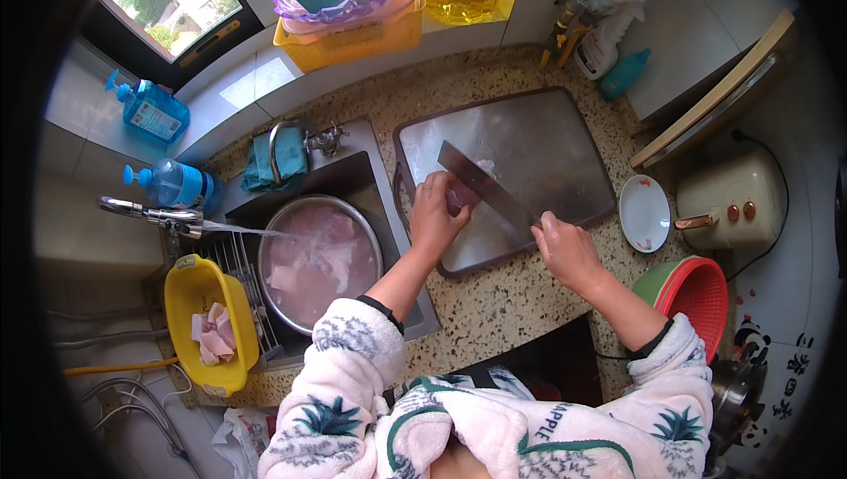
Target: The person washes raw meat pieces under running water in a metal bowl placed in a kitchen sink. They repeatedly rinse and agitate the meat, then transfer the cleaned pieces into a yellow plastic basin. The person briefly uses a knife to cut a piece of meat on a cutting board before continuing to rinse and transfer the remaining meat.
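Observation:
On a metal-faced cutting board [556, 155] with a dark rim lies a piece of raw meat [461, 197]. My left hand [437, 214] holds it near the board's left side, partly covering it. A cleaver [490, 188] is gripped by its handle in my right hand [568, 251], its broad blade slanting across the board beside the meat. The handle is mostly hidden in my fist. A small pale scrap [486, 166] lies just beyond the blade. Whether the edge touches the meat, I cannot tell.
Water runs from a faucet [178, 219] into a metal pot [377, 247] of cloudy water and meat in the sink [397, 261]. A yellow basin [248, 347] holds pale meat pieces [213, 337]. Right of the board are a white plate [643, 214], a cream appliance [734, 201] and a red colander [705, 307].

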`<state>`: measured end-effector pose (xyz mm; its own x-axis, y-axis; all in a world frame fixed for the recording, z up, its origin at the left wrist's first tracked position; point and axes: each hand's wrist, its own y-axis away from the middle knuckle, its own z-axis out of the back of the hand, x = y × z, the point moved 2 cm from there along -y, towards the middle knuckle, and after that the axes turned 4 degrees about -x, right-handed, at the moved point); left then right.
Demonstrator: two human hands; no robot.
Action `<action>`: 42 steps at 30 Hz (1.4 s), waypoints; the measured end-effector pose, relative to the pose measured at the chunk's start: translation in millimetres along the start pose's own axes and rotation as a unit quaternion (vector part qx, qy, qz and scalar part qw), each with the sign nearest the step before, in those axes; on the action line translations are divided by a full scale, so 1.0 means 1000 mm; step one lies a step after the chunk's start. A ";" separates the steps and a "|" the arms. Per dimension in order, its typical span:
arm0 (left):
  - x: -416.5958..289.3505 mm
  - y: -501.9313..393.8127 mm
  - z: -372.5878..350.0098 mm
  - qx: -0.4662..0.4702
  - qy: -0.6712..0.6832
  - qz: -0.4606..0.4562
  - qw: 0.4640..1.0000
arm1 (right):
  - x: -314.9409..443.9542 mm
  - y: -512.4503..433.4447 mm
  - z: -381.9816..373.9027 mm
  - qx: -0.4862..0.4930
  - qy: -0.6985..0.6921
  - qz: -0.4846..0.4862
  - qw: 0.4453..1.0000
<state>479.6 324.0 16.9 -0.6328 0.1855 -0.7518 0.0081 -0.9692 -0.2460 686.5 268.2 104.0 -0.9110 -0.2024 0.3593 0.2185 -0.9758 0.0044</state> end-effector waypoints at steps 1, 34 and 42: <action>0.000 -0.001 0.000 0.003 -0.003 0.001 1.000 | 0.002 0.000 0.000 0.008 0.008 -0.002 1.000; 0.003 -0.005 -0.004 -0.010 -0.065 0.034 0.997 | 0.031 -0.011 -0.035 0.070 0.070 -0.038 0.994; -0.017 0.017 -0.025 0.111 -0.014 0.067 0.991 | 0.040 -0.052 -0.063 0.019 0.056 -0.043 0.997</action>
<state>509.5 308.6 10.2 -0.6590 0.0505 -0.7504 -0.0744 -0.9972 -0.0017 616.9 306.1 59.0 -0.9597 -0.1286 0.2500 0.1494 -0.9866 0.0661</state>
